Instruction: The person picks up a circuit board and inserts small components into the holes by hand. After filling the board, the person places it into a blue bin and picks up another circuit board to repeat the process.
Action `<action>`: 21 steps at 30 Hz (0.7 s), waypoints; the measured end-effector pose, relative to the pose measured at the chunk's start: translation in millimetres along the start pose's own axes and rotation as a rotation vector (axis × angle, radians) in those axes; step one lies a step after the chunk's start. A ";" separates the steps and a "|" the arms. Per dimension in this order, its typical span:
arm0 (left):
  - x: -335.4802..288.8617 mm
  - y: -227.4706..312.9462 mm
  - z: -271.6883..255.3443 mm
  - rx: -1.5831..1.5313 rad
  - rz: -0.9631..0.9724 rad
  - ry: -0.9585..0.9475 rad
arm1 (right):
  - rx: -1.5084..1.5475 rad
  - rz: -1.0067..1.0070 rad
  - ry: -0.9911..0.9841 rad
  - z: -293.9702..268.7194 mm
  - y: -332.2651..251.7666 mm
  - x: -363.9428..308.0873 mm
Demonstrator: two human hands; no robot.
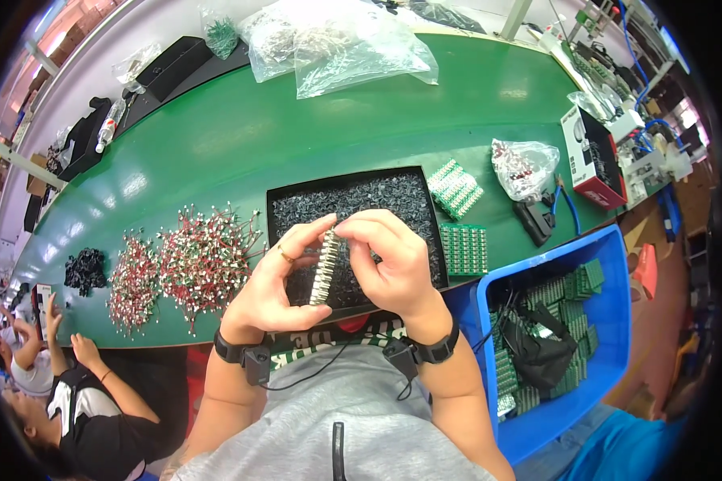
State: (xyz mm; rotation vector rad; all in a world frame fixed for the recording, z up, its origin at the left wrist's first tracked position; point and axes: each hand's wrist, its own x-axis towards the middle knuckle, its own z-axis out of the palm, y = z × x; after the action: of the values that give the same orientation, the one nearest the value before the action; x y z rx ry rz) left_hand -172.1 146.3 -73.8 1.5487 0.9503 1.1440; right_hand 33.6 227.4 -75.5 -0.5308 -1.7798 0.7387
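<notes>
Spanning a narrow, ridged strip point(324, 271), the left hand point(266, 290) grips both ends; the right hand point(396, 260) curls, its hold unclear.

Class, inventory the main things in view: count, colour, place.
Table: one, green, centre
Strip: one, pale, between hands
Tray: one, black, below hands
Wire piles: two, red/white, left
Parts pile: one, black, left
Board groups: two, green, beside tray
Bin: one, blue, lower right
Hand tool: one, blue, right
Box: one, white/red, right
Bags: several, clear, far edge and right
People: several, mixed clothing, left
Left hand: one, holding strip
Right hand: one, at strip's top
</notes>
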 end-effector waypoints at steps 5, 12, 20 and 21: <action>-0.7 -3.4 0.1 -0.136 -0.008 0.013 | -0.046 0.011 0.021 -1.7 5.6 -4.5; -1.5 -3.8 -1.1 -0.112 0.000 0.001 | -0.007 0.038 -0.037 1.6 -3.5 -0.9; -4.2 -7.0 -12.5 -0.236 0.034 -0.056 | 0.022 0.034 -0.026 3.2 -2.0 -0.4; -4.3 -6.7 -12.7 -0.270 0.025 -0.095 | 0.022 0.033 -0.026 3.7 -1.6 -0.8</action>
State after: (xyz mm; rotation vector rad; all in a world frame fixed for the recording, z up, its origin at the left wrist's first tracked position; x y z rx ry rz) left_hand -185.8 146.9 -79.9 1.3855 0.6838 1.1546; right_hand 30.4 224.9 -75.8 -0.5396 -1.7885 0.7904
